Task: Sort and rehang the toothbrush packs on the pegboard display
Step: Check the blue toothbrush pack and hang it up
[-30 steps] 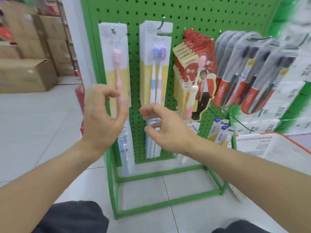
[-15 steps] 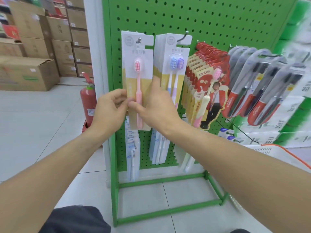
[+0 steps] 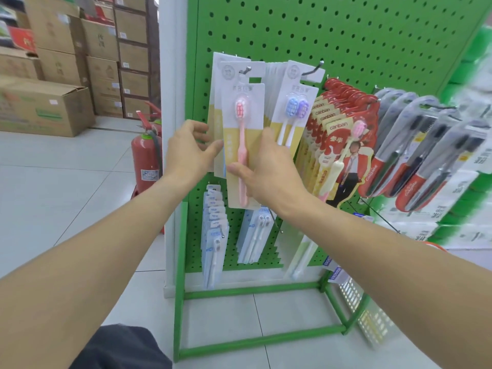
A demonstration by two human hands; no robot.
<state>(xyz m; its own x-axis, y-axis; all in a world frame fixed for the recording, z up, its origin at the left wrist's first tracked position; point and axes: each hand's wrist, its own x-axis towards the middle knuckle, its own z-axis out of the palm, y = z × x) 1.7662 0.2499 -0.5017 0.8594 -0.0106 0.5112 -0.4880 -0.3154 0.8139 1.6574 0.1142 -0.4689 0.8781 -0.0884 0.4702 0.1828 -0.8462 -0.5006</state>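
A green pegboard (image 3: pixel 346 41) carries rows of toothbrush packs. The front pack with a pink toothbrush (image 3: pixel 241 123) hangs on the left hook (image 3: pixel 246 70). My right hand (image 3: pixel 262 171) grips this pack's lower part, thumb across its front. My left hand (image 3: pixel 190 153) pinches the left edge of the packs stacked behind it. To the right hang packs with blue and purple brushes (image 3: pixel 295 107), red canban packs (image 3: pixel 343 129), and grey-and-red packs (image 3: pixel 415 150). Pale blue packs (image 3: pixel 214 235) hang on the lower row.
A red fire extinguisher (image 3: pixel 146 155) stands on the tiled floor left of the green stand frame (image 3: pixel 255 339). Cardboard boxes (image 3: pixel 45 107) are stacked at the far left. A white basket (image 3: pixel 372 315) sits low at the right, beside shelves of white packages.
The view has come closer to the pegboard. Both hands rose from in front of the lower row to the pink-brush packs and took hold of them, the right thumb now across the front pack.
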